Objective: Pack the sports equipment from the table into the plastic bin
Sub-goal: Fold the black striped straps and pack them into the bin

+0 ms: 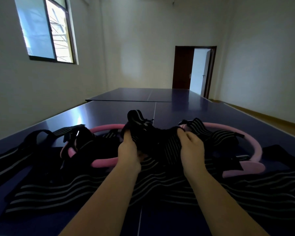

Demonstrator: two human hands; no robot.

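Note:
Several black elastic straps with grey stripes lie tangled on the dark blue table (186, 109). Both of my hands hold one bunched strap (158, 142) at the middle of the pile. My left hand (129, 147) grips its left part, fingers curled into the fabric. My right hand (192, 145) pinches its right part. Two pink foam rings lie under the straps: one (107, 129) to the left, one (255, 150) to the right. No plastic bin is in view.
More striped straps (46, 193) spread across the table's near edge on both sides. A second blue table (138, 94) stands beyond. An open doorway (199, 72) is at the far right, a window (46, 29) at upper left.

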